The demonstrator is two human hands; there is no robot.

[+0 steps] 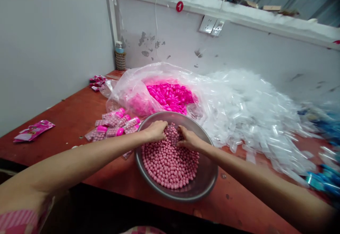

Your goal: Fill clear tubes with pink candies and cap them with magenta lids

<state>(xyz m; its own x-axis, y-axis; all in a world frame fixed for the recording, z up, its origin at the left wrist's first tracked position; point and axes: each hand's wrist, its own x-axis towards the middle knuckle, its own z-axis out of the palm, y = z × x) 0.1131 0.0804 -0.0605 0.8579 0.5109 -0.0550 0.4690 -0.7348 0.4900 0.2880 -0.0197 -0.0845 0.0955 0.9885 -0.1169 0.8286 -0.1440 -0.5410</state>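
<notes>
A round metal bowl [204,180] sits at the near edge of a red-brown table, half full of small pink balls [170,163]. Both my hands are down in the far side of the bowl, palms down on the balls. My left hand [155,131] has its fingers curled into the pile. My right hand [189,140] lies close beside it, fingers bent too. Whether either hand holds a tube or balls is hidden under the fingers. Filled clear tubes with pink caps [114,126] lie just left of the bowl.
Behind the bowl a clear plastic bag [138,85] holds bright pink caps [171,95]. A large heap of empty clear tubes [252,110] spreads to the right. Pink packets [33,130] lie far left, blue items [324,180] far right. A wall runs behind the table.
</notes>
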